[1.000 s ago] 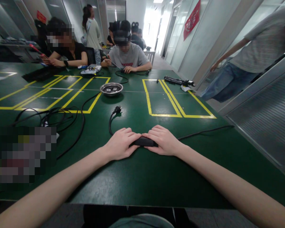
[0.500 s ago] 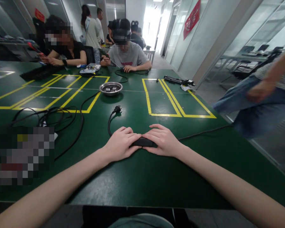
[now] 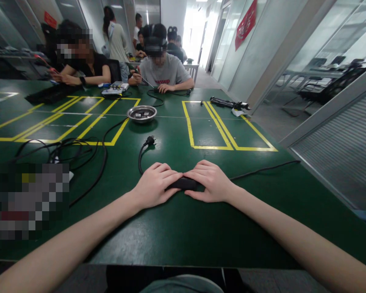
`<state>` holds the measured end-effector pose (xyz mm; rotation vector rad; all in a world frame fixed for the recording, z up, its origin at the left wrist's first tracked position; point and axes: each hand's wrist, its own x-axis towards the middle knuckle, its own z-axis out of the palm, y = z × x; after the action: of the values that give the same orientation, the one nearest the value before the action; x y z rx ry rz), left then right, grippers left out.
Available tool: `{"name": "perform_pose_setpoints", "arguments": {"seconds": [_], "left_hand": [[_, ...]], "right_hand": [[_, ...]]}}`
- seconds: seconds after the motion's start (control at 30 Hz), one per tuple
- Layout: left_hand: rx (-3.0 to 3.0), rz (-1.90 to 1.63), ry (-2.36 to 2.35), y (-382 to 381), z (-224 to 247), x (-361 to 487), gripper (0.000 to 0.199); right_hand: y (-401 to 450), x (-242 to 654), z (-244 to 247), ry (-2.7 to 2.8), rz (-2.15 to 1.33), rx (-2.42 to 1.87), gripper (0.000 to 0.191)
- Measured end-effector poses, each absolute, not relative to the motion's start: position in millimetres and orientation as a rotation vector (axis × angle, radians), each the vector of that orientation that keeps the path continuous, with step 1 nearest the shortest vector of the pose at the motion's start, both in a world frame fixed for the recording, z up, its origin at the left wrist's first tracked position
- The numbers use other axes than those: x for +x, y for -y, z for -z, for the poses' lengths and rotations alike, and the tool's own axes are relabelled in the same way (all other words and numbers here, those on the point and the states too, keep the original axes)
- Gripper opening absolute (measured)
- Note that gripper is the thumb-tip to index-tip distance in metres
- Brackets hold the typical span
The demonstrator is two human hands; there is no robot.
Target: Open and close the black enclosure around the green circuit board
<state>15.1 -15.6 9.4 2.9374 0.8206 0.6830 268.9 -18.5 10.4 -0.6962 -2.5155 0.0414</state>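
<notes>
On the green table in front of me, a black power adapter lies crosswise between my hands. My left hand grips its left end, thumb below and fingers over the top. Around its right part, my right hand is closed in the same way, and the fingertips of both hands meet near the middle. Behind my left hand curves a short black cable ending in a plug. A thin black cord runs from beside my right hand toward the table's right edge. My fingers cover both ends of the adapter.
A metal bowl with small metal parts stands beyond the plug. Coiled black cables lie at left, near a blurred-out object. Yellow tape marks the table. Across it, a person holds a screwdriver. Black tools lie far right.
My right thumb and fingers have shifted slightly on the adapter, while my left hand stays nearly still. A person passing at the right has almost wholly left the view.
</notes>
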Motion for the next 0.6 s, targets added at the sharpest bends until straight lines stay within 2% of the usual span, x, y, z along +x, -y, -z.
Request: {"name": "perform_pose_setpoints", "arguments": {"seconds": [0.1,0.23,0.3,0.37,0.47,0.5,0.6], "left_hand": [[2.988,-0.741,-0.754,19,-11,15,0.032],[3.065,-0.808,-0.655,26,-15,15,0.034],[3.068,-0.877,-0.642,27,-15,16,0.034],[3.019,-0.933,-0.693,27,-16,17,0.038],[2.868,-0.899,-0.804,24,-15,17,0.056],[2.81,-0.861,-0.833,23,-14,17,0.056],[2.648,-0.74,-0.889,22,-13,18,0.037]], "right_hand": [[20,274,-18,2.454,-0.412,-0.821,0.038],[21,279,-28,2.327,-1.108,-0.961,0.046],[22,280,-29,2.227,-1.321,-0.998,0.05],[24,280,-28,2.149,-1.302,-1.033,0.049],[27,277,-26,2.165,-1.028,-1.067,0.038],[28,276,-25,2.197,-0.93,-1.057,0.033],[29,272,-24,2.318,-0.679,-0.967,0.023]]}}
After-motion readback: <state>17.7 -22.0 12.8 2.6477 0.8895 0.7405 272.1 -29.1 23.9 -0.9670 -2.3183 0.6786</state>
